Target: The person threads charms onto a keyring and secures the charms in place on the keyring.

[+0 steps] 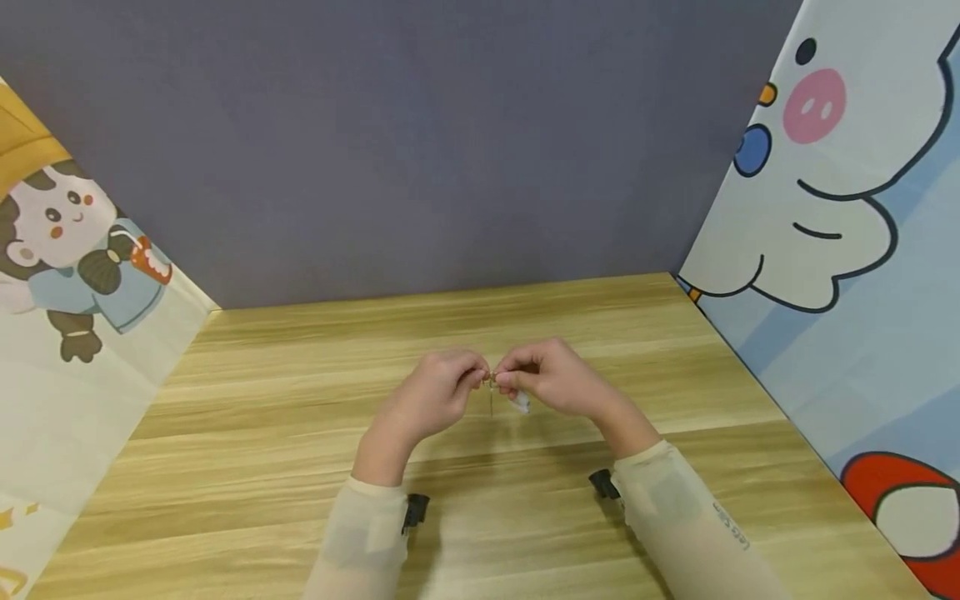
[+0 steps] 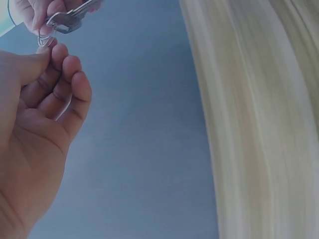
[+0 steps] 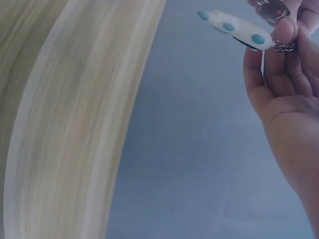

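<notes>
Both hands meet in front of the body, above the wooden table. The left hand [image 1: 438, 393] pinches a small metal key ring [image 2: 44, 40] between thumb and index fingertip. A silver key [image 2: 69, 21] hangs at that ring, its blade pointing down in the head view. Close beside, the right hand [image 1: 561, 380] pinches the keychain at its ring end with thumb and fingers. From there a short metal chain [image 3: 285, 48] leads to a white charm with blue spots [image 3: 239, 31], which dangles below the right fingers. The right fingertips partly hide the ring.
The wood-grain table [image 1: 262, 433] spreads under both hands. A grey panel [image 1: 420, 150] stands along its back edge. Cartoon-printed panels flank it, a left one [image 1: 90, 400] and a right one [image 1: 847, 242]. Small black cameras sit at both wrists.
</notes>
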The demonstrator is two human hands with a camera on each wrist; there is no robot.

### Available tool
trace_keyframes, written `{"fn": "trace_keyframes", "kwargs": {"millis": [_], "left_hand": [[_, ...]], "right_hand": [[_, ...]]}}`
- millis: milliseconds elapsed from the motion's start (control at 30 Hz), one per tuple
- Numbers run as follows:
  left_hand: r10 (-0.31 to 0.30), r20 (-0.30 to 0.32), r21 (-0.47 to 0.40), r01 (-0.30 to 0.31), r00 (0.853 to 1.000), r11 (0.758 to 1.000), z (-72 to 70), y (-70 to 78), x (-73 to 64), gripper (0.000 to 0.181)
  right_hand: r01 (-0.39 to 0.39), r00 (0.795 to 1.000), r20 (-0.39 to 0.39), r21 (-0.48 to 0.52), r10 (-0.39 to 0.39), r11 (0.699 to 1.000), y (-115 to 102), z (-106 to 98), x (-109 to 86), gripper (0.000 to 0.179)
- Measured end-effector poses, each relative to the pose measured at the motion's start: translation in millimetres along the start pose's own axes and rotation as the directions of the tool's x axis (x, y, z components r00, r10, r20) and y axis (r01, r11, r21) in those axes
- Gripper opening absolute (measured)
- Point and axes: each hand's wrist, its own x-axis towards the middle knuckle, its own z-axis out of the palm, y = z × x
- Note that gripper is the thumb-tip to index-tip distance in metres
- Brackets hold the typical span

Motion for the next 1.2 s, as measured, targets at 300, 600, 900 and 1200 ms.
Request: {"fn": "trace_keyframes", "kwargs": {"millis": [300, 600, 900, 1200], "left_hand": [[-0.054, 0.082, 0.135, 0.042, 0.995, 0.990, -1.8, 5.0, 0.7, 0.017], [-0.106, 0.047, 0.033, 0.104, 0.993, 0.994, 1.8, -0.7, -2.3, 0.017], [-0.182, -0.072, -0.104, 0.174, 0.981, 0.979, 3.8, -3.1, -4.7, 0.017], [-0.370, -0.161, -0.320, 0.307, 0.915, 0.896, 7.6, -3.1, -1.6, 0.008]], "right_hand": [[0.004, 0.999, 0.032, -0.030, -0.003, 1.000, 1, 1, 1.3, 0.017], [-0.028, 1.000, -0.013, -0.022, 0.028, 0.999, 6, 4, 5.3, 0.019], [-0.029, 0.997, -0.064, 0.051, 0.032, 0.998, 3, 9, 8.0, 0.018], [-0.009, 0.989, -0.146, 0.092, 0.023, 0.996, -1, 17, 9.4, 0.022]]}}
